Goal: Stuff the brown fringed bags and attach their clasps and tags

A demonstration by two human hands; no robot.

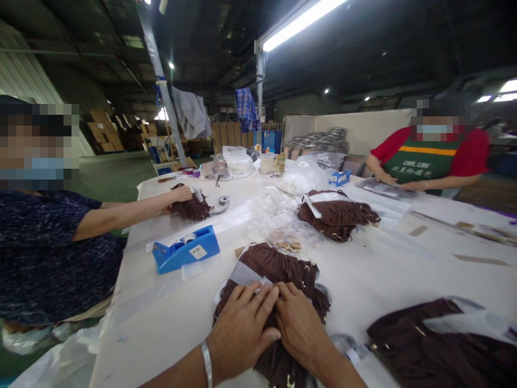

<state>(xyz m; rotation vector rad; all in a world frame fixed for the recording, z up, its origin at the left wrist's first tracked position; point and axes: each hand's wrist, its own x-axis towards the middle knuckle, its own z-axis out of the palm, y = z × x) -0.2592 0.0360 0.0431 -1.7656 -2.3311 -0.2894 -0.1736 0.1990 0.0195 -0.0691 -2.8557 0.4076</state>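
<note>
Reading the clock from the brown fringed bag [269,257] in front of us, with twelve at the table's far side, we have both hands on top of that bag as it lies on the white table [161,318]. Our left hand [244,322], a bracelet [206,364] at its wrist, lies with fingers outstretched and thumb apart. Our right hand [302,322] meets it at the fingers, which bend downward; we cannot tell whether they grip anything.

At ten o'clock we see a blue tape dispenser [189,253]. At eleven, a co-worker's hand [183,194] touches another fringed bag [191,210]. Crumpled clear plastic [269,207] lies at twelve. At one o'clock we find a dark bag with a white strip [343,213], and beyond it a second dispenser [339,178]. At two, a person in a green apron [424,164] has both hands on a flat plastic packet [383,188]. Between three and four o'clock, near our right arm, lies one more brown bag [444,345], partly under plastic.
</note>
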